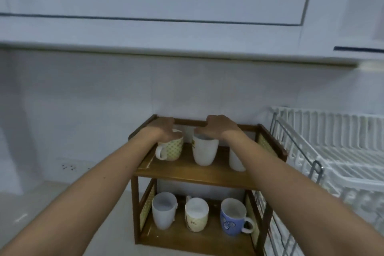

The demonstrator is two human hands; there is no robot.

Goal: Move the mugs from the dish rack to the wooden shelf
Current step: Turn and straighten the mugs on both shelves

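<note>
On the top tier of the wooden shelf (193, 172), head view: left hand (164, 129) grasps the rim of the patterned mug (172, 149), right hand (220, 127) the white mug (204, 151); fingers curled over both. Judged: placing step; next, release and withdraw upward. Three mugs sit below the fingers. Dish rack (332, 151) looks cleared.

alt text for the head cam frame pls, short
Both hands rest on mug rims on the wooden shelf's top tier: left hand on a green-patterned mug, right hand on a white mug. Three mugs below; white dish rack at right.
</note>
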